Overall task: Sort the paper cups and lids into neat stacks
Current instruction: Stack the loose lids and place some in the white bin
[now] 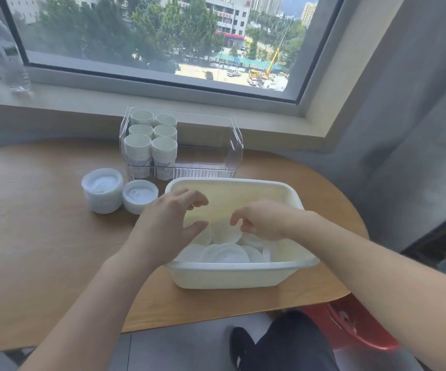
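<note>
We hold our left hand (172, 222) over the left rim of the white tub (291, 194), fingers spread and loosely bent, holding nothing. Our right hand (263, 219) dips into the tub over the loose lids (225, 253); whether it pinches one, we cannot tell. Two lid stacks (102, 190) stand left of the tub, near the stacked cups (151, 141) in the clear bin (233, 141).

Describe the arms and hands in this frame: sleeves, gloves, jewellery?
Both arms are bare up to the frame edge, with no sleeves showing. The left hand and right hand wear no gloves, and no rings, watch or bracelets are visible.
</note>
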`<state>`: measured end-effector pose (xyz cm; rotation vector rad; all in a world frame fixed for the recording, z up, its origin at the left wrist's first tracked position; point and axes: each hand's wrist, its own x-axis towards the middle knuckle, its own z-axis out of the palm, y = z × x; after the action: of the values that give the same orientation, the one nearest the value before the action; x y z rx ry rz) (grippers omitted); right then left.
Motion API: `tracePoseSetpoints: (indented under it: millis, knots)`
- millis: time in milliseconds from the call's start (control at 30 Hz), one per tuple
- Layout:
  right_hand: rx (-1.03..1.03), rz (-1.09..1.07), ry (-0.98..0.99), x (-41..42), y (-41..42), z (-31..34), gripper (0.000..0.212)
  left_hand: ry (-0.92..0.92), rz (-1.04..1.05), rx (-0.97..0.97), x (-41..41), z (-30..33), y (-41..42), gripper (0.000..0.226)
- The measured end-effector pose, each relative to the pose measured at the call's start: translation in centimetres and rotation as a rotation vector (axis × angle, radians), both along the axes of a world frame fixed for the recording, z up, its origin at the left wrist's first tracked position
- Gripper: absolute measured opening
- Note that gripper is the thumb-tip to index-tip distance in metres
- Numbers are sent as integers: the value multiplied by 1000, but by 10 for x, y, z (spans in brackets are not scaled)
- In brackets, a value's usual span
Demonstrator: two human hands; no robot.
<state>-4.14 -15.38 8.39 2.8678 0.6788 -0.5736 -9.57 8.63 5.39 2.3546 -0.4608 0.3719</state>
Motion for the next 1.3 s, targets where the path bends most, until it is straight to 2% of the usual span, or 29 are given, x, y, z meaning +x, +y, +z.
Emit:
tracePoseSetpoints:
  millis: [267, 433, 533, 667, 833, 933, 1000, 1167, 1233, 1300]
  knots:
    - [70, -120, -12, -8, 14, -20, 25, 41, -17, 32, -6, 6, 24, 34]
    - [303, -128, -202, -10, 9, -6, 23, 58, 8, 99, -5, 9, 28, 40]
    - [499, -147, -234, -15, 7, 3, 15, 61, 17, 79, -2, 11, 24, 57]
    - [749, -163, -88, -17, 3, 5, 9, 66, -1, 6, -5, 11, 11, 84]
    - [952, -158, 57, -21, 6, -3, 11, 96, -17, -132, -10, 10, 8, 88]
    - [1079, -180, 161, -22, 6, -11, 14, 140, -57, -156, -11, 9, 10, 98]
    - [1129, -177, 213, -22, 6, -15, 16, 136, -58, -170, -12, 7, 11, 97]
    - [1160, -175, 304, -20, 9, -20, 21, 98, -31, -147, -9, 4, 16, 83]
    - [1025, -164, 166, -18, 9, -22, 23, 74, 20, -100, -7, 4, 18, 83]
    - [796, -108, 24, -15, 7, -24, 17, 37, 52, -51, -6, 4, 17, 85]
